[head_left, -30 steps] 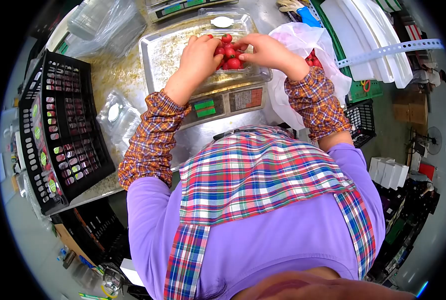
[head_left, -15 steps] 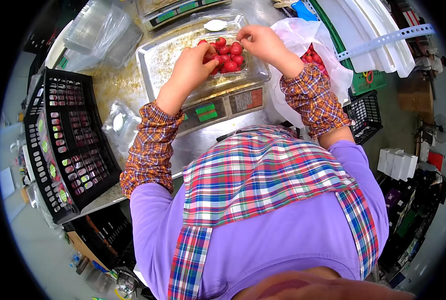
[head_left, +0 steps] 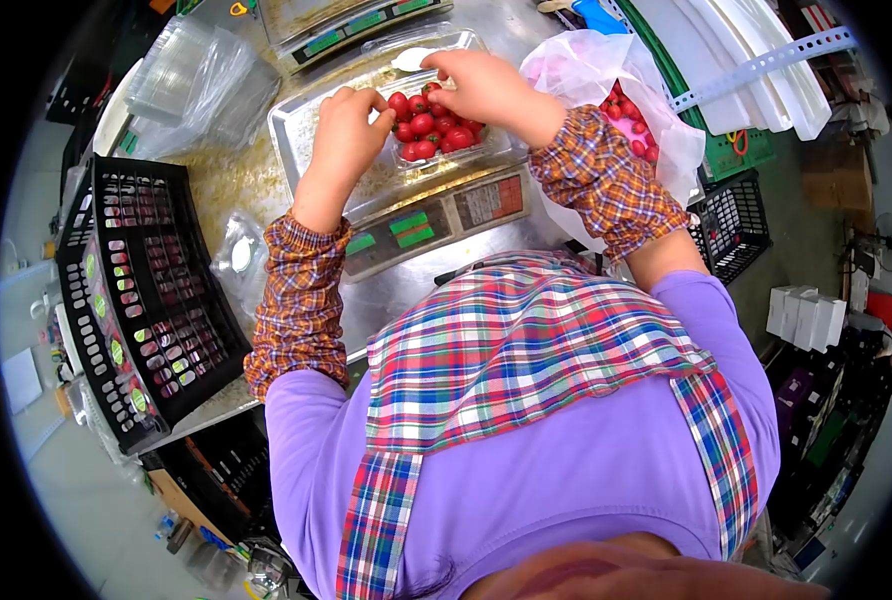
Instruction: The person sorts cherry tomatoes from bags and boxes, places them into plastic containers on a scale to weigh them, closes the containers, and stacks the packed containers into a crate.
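Note:
Small red tomatoes [head_left: 429, 128] fill a clear plastic box whose lid [head_left: 413, 60], with a white oval label, lies folded back. The box sits in a metal tray [head_left: 288, 135] on a scale [head_left: 436, 226]. My left hand [head_left: 351, 125] is at the left side of the tomatoes, thumb and forefinger apart, holding nothing. My right hand [head_left: 486, 90] reaches over the upper right of the pile, fingers apart and curved around a tomato near the top; whether it grips is unclear. More tomatoes [head_left: 628, 120] lie in a white bag [head_left: 591, 70] on the right.
A black crate [head_left: 156, 300] with packed boxes stands at the left. Clear empty boxes [head_left: 196, 85] are stacked at the back left, another [head_left: 241, 260] nearer me. A second scale [head_left: 361, 25] is at the back. White containers [head_left: 721, 65] stand right; a black basket [head_left: 731, 228] is lower.
My left hand has drawn back from the tomatoes and opened. My right hand has moved left over the top of the pile. The box now appears further left in view.

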